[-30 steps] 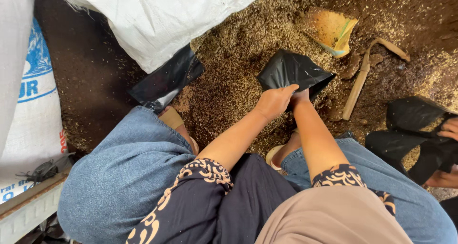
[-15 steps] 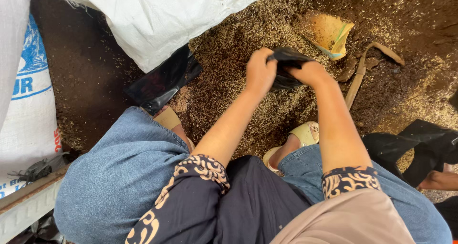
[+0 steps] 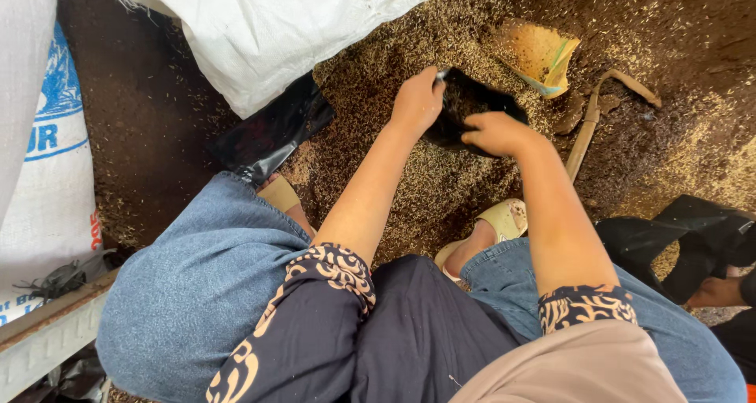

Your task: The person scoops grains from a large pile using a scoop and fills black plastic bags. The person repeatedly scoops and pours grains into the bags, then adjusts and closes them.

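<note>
Black plastic bag [image 3: 472, 111] sits low on a heap of husk-and-soil mix [image 3: 409, 182], toward the far middle of the ground, and both of the person's hands are on it. Left hand [image 3: 420, 100] grips the bag's near-left rim, fingers curled over the edge so the mouth stands open, with some of the loose mix visible inside. Right hand [image 3: 498, 133] lies across the bag's nearer right edge, fingers bent down onto the plastic; whether it pinches the rim or only presses on it cannot be told. The two hands are a short way apart, with the bag's opening between them. Just beyond the bag, toward the far right, a yellow scoop [image 3: 539, 52] lies tilted on the mix, and a wooden-handled tool [image 3: 591, 123] rests beside it, its handle running back toward the person's right foot in a pale sandal [image 3: 500, 218]. A large white sack [image 3: 268, 25] leans in from the far left, with a second black bag [image 3: 272, 135] lying flat under its lower edge. Another white sack with blue printing [image 3: 47, 174] stands at the left edge. At the right edge more black plastic [image 3: 685, 234] lies bunched by another person's foot [image 3: 717, 293]. The person's knees in blue jeans [image 3: 197, 293] fill the near part of the view.
</note>
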